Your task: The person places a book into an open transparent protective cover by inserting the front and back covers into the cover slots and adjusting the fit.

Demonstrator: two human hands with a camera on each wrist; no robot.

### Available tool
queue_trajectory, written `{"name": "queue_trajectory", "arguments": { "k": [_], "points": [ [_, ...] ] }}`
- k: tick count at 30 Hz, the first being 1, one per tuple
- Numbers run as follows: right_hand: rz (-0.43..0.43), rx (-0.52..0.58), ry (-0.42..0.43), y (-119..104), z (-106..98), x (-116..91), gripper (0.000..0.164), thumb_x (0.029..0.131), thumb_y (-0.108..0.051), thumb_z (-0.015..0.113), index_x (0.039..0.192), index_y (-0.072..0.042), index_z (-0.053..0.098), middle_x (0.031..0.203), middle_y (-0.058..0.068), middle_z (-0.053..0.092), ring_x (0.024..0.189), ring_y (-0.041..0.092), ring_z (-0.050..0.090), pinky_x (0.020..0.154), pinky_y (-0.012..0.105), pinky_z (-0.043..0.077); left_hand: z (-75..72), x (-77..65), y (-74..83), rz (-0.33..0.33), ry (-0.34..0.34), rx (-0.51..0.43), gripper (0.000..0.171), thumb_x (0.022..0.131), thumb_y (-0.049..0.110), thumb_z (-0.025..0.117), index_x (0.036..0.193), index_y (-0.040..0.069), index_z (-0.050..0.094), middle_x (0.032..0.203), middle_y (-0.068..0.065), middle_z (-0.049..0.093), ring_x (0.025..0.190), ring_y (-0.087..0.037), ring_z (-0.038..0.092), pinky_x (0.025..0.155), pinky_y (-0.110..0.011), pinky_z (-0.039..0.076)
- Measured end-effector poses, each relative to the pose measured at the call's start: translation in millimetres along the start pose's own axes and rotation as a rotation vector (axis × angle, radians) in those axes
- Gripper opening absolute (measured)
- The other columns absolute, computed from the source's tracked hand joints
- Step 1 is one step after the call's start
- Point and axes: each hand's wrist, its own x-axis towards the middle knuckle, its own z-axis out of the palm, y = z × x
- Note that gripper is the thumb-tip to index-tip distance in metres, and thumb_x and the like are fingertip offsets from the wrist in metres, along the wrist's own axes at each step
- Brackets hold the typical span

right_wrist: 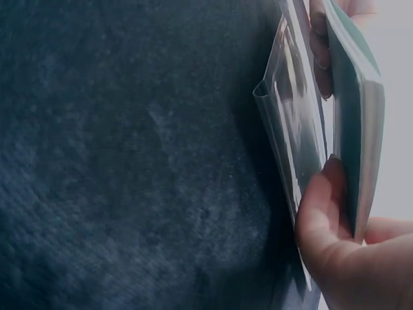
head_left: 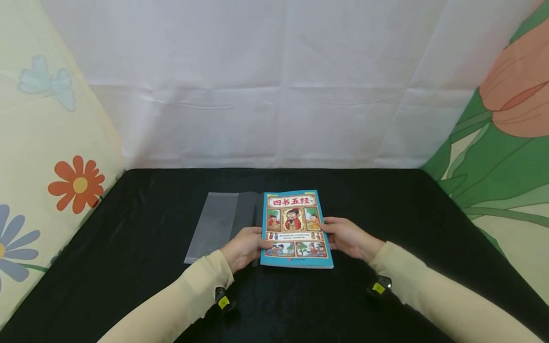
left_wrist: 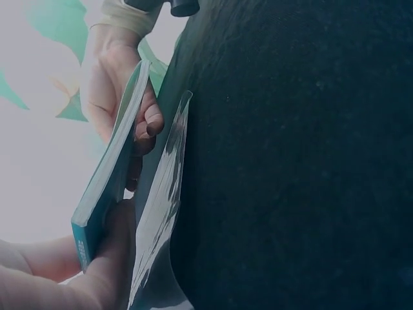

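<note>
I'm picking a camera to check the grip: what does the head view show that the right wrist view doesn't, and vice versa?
Only the head view: the illustrated front cover of the 四书五经 book, with its red title, and the orange flower on the side backdrop.

Only the right wrist view: the book's underside and the gap between it and the clear plastic book cover.

Both: the left hand and right hand gripping the book, the plastic cover, and the black tablecloth.
</note>
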Motion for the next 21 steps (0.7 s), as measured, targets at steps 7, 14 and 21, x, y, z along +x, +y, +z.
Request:
{"name": "queue_trajectory", "arguments": {
  "k": [7,14,21],
  "points": [
    [0.011,-0.006,0.014,0.4,0.9,3.4,0.046,0.099,-0.020,0.037,0.136,0.005,0.025,0.110,0.014,0.058,0.096,0.023,0.058,0.082,0.039,0.048,-0.6,1.3,-1.1,0.000,0.001,-0.002,0.032,0.090,0.000,0.050,0.121,-0.006,0.046,0.108,-0.017,0.060,0.096,-0.025,0.059,0.084,-0.043,0.047],
    [0.024,-0.026,0.010,1.3,1.8,6.5,0.045,0.099,-0.019,0.036,0.135,0.005,0.026,0.111,0.016,0.057,0.096,0.024,0.058,0.083,0.040,0.047,-2.0,3.6,-1.3,-0.011,0.012,0.001,0.032,0.089,-0.002,0.050,0.121,-0.006,0.047,0.108,-0.017,0.060,0.096,-0.025,0.059,0.085,-0.043,0.047],
    [0.048,-0.071,0.014,0.2,4.8,8.6,0.043,0.098,-0.017,0.038,0.132,0.007,0.029,0.112,0.017,0.055,0.096,0.024,0.057,0.084,0.041,0.047,-2.1,5.6,-1.9,-0.020,0.033,0.007,0.032,0.089,-0.003,0.049,0.121,-0.007,0.046,0.109,-0.018,0.060,0.096,-0.025,0.058,0.085,-0.043,0.047]
  ]
}}
